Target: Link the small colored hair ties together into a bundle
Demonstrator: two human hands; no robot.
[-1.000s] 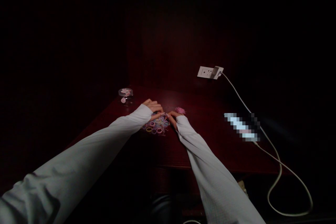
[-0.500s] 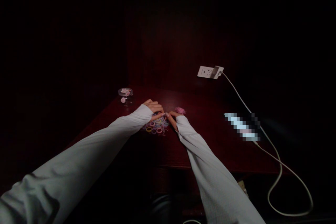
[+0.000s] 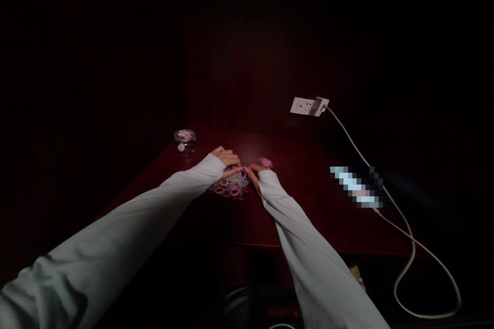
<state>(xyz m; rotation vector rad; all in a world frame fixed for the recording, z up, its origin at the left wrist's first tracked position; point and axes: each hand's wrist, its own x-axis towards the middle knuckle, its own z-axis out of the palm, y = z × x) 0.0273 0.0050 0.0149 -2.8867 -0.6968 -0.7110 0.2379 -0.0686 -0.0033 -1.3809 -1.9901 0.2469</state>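
My left hand (image 3: 228,158) is at the back of a pile of colourful bands (image 3: 231,185), its fingers bent and closed towards the thumb. My right hand (image 3: 253,171) meets it at the pile's right side, thumb and fingers pinched together. The fingertips of both hands nearly touch; whatever they hold is too small and dark to make out. Yellow, pink and purple rings lie at the front of the pile. Just behind my right hand sits a small pink heap (image 3: 265,162) of thin bands.
A clear round container (image 3: 184,136) with pale pink pieces stands at the table's (image 3: 254,226) back left. On the right lies a blurred-out device (image 3: 357,187) with a white cable (image 3: 347,134) running from a wall socket (image 3: 303,106).
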